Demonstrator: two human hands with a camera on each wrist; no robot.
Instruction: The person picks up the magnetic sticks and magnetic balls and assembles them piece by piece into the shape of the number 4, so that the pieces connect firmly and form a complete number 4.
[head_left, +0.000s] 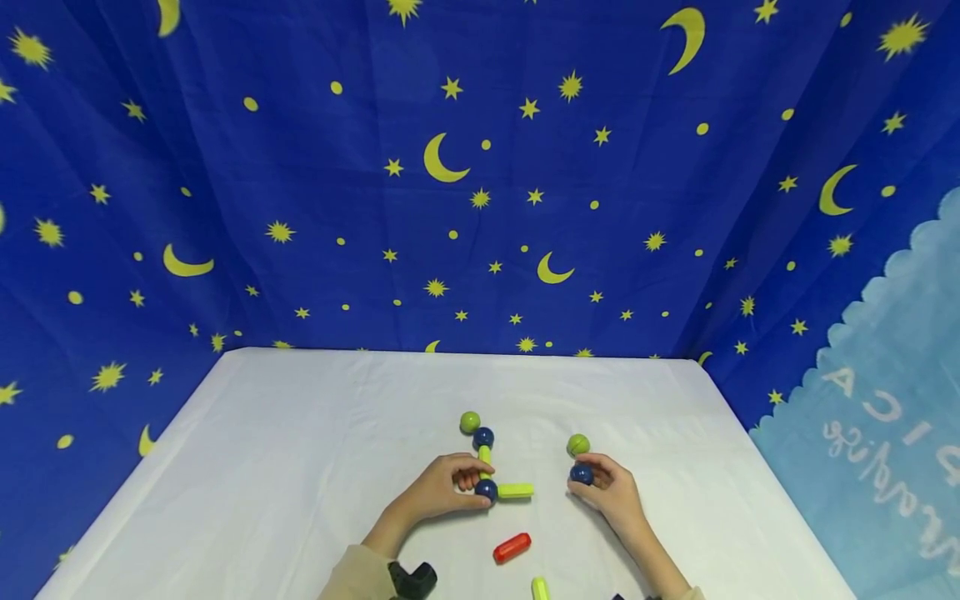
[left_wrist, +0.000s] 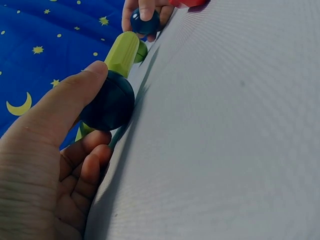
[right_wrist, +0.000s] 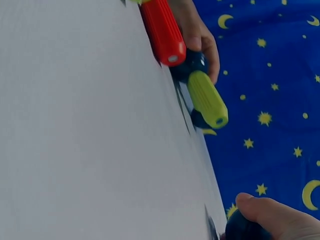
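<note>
My left hand (head_left: pixel 442 487) grips a dark blue ball (head_left: pixel 487 490) between thumb and fingers. From that ball one yellow-green rod (head_left: pixel 516 491) points right; another yellow-green rod (head_left: pixel 485 461) runs away to a second blue ball (head_left: pixel 483 437). A green ball (head_left: pixel 470 422) sits against or close beside this far ball. To the right, my right hand (head_left: pixel 617 493) pinches a separate blue ball (head_left: pixel 581 474), apart from the right-pointing rod's free end. Just beyond its fingertips lies another green ball (head_left: pixel 578 444). In the right wrist view the rod's end (right_wrist: pixel 219 121) has a small round metallic spot.
A red rod (head_left: pixel 512 548) lies nearer me, between the hands. Another yellow-green rod (head_left: pixel 540 588) is cut off by the bottom edge. The white-covered table (head_left: pixel 315 433) meets a blue star-and-moon curtain (head_left: pixel 480 225); a light blue cloth (head_left: pixel 892 400) hangs at right.
</note>
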